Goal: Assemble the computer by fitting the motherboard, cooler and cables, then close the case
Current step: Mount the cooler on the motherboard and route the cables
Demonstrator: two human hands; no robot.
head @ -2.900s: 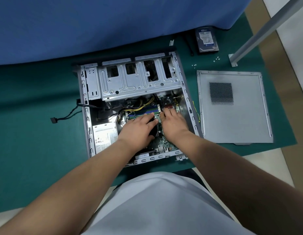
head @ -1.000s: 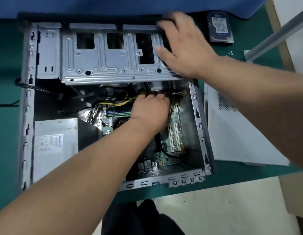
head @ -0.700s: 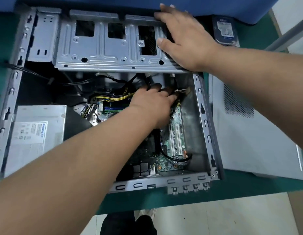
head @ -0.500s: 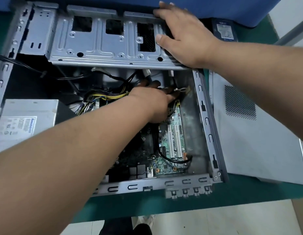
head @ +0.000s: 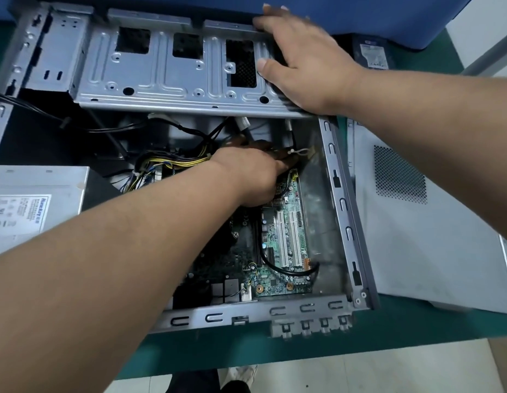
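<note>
One green table (head: 416, 330) holds one open computer case (head: 340, 211) lying on its side, reaching near the table's front edge. One grey side panel (head: 445, 251) lies just right of the case, touching its wall. One drive cage (head: 167, 80) spans the case's far end; right hand (head: 306, 66) lies flat on its right end, fingers straight. One power supply (head: 34, 199) sits inside at left. One motherboard (head: 286, 251) lies on the case floor with two white slots (head: 289, 239). Left hand (head: 252, 174) reaches under the cage among cables (head: 173, 163); fingertips hidden, grip cannot be told. One hard drive (head: 374, 56) sits far right, apart
</note>
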